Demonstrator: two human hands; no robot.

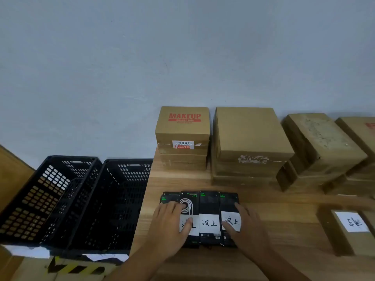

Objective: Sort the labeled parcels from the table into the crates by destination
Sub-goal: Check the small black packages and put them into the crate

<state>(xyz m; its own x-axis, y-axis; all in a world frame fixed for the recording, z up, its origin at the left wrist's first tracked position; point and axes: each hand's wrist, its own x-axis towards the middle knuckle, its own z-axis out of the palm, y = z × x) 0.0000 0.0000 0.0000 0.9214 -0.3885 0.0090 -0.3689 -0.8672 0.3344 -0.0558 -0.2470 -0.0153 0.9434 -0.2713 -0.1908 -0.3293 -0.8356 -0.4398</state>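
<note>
The left hand (172, 226) lies flat with fingers spread on the left end of a row of black parcels (210, 201), thumb on a white label; the right hand (246, 226) rests likewise on the right end, thumb on the last label; neither is closed round anything. The row lies near the front edge of the wooden table (274, 209); two black crates (50, 199) stand beside the table on the left. A brown parcel (345, 236) with a white label lies to the right; cardboard boxes (249, 134) are stacked along the wall.
</note>
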